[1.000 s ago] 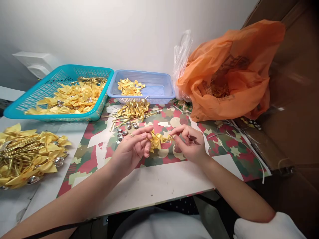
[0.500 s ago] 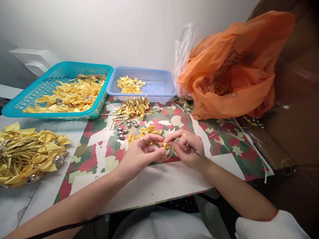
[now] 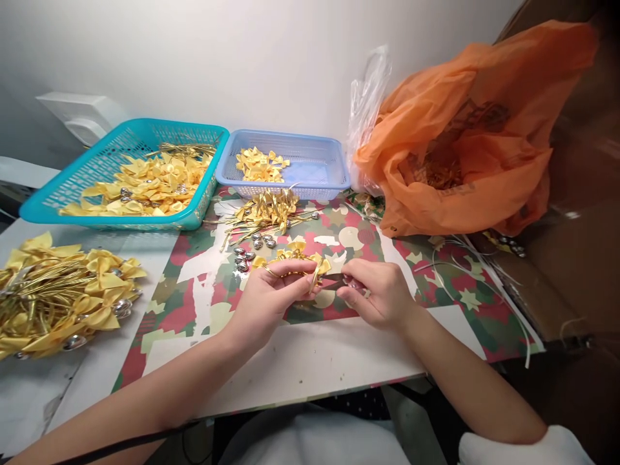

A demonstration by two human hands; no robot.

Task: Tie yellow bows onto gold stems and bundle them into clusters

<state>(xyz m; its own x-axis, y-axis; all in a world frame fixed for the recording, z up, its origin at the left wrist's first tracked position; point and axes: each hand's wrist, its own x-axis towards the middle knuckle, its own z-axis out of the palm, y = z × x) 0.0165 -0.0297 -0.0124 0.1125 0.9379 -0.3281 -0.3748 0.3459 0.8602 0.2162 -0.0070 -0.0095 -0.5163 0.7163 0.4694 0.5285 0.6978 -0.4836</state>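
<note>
My left hand (image 3: 271, 294) pinches a yellow ribbon bow (image 3: 321, 265) with a loop of gold cord between thumb and fingers. Just right of it, my right hand (image 3: 378, 290) is closed around a thin dark tool (image 3: 340, 284), whose tip points at the bow; the exact type of tool is hard to tell. Behind my left hand lie more yellow bows (image 3: 296, 250), partly hidden by the fingers. Silver beads (image 3: 242, 259) sit in a small cluster to the left. A bundle of gold-stemmed bows (image 3: 268, 210) rests farther back on the patterned paper.
A teal basket (image 3: 206, 210) of yellow bows and a blue basket (image 3: 320, 188) stand at the back. The orange bag (image 3: 504, 200) is open at the right, beside a clear plastic bag (image 3: 364, 123). A large bow bundle (image 3: 72, 297) lies at the left; white strips (image 3: 508, 300) lie right.
My right hand has moved a little right, away from the bow, with the dark tool. The bow in my left hand is now raised and turned. The whole view has shifted slightly.
</note>
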